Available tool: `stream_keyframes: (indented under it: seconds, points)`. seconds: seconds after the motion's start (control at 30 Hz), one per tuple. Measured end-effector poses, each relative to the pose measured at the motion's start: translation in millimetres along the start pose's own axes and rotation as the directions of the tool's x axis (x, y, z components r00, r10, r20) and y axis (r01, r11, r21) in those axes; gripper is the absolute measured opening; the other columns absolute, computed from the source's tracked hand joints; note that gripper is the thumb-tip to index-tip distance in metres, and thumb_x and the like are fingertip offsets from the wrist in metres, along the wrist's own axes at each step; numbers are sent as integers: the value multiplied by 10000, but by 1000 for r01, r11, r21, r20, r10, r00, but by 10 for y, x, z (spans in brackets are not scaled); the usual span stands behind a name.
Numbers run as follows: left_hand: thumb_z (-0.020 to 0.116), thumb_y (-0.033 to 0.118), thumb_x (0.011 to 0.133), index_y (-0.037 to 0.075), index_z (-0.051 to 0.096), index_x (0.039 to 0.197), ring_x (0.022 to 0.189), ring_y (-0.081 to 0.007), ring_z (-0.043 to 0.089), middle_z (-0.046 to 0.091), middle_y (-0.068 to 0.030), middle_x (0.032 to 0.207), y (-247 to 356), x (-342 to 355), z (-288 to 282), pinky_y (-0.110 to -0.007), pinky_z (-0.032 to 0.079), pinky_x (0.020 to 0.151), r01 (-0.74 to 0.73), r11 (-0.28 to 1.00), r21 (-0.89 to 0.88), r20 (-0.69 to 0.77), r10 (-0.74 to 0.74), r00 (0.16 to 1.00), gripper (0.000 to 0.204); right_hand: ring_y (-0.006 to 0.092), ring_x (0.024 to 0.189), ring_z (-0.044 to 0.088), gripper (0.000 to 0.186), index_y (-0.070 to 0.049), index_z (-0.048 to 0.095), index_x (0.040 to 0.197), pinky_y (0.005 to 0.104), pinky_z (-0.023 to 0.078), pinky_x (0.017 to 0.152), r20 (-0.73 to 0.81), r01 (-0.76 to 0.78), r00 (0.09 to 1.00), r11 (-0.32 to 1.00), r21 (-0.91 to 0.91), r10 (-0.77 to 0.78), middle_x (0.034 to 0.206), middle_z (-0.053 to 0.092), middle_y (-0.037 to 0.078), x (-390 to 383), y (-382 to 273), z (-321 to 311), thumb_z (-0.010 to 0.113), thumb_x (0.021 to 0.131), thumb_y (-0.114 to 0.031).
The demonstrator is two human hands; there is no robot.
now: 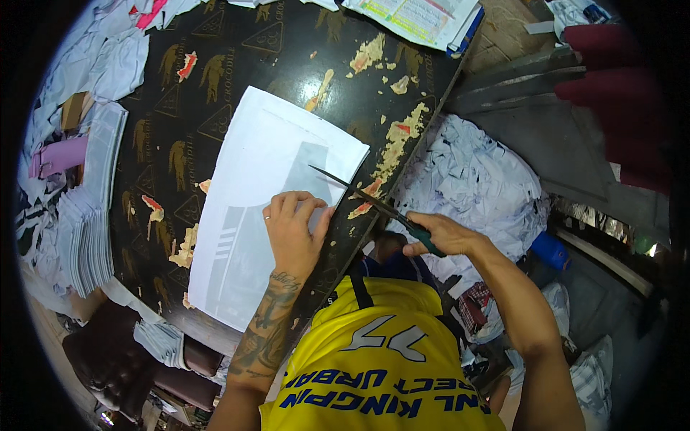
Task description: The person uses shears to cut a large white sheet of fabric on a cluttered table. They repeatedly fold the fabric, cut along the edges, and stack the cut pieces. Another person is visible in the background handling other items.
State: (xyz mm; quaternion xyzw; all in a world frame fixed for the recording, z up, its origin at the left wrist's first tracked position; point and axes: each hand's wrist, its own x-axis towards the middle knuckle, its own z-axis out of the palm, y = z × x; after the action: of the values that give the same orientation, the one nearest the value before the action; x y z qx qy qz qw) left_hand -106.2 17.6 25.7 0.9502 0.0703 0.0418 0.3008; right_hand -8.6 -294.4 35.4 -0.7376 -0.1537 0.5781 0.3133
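Overall, a dark, glossy table (287, 54) forms the work surface, its finish peeled in patches, and it extends beyond the white sheet (251, 154) on the left, far and right sides. To the right of the sheet, past the table's edge, a large heap of white scraps (471, 172) is noted; farther beyond, at the far right, hangs a dark red cloth (614, 100). More white material (108, 61) is piled far to the left of the sheet. A dark brown seat (108, 355) stands to its near left.

The sheet itself lies flat directly under and ahead of the left hand (293, 226), with grey shapes on its face. Its long axis runs away from the person, leaning right. Whether it has more than one layer cannot be determined.

Left of the sheet sits a stack of folded pieces (83, 241), with a purple item (61, 156) just behind; printed papers (424, 21) lie past its far right corner.

Scissors (395, 214) cross the sheet's right edge near that corner, slanting inward and away; one blade shows above the face, the other's position is unclear. Off the sheet's right side, the right hand (440, 233) is closed around the scissors' green handles. The left hand is nearer, resting palm down on the sheet with fingers bent and thumb beside the right edge, gripping nothing visible. One finger wears a ring (267, 217).
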Motion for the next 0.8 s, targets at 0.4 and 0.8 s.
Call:
stream_keyframes:
  seconds: [0.4,0.8]
  points:
    - [783,108,926,49,761,1050,1163,-315,612,689,-89,1149,-174,49,-96,-454,446,999,-81,983,-162,94,97,991,139,97,721,338,603,-56,412,780,354,338,626,-56,-85,994,989,124,92,716,301,-34,46,-153,229,940,895,-324]
    - [719,29,927,12,740,1141,1308,-355,583,685,-122,1280,-361,26,-95,-476,434,1134,-76,956,-283,197,136,971,216,158,768,641,565,4,736,944,355,506,718,-215,-174,930,874,454,297,774,713,67,78,-398,1247,967,815,-495]
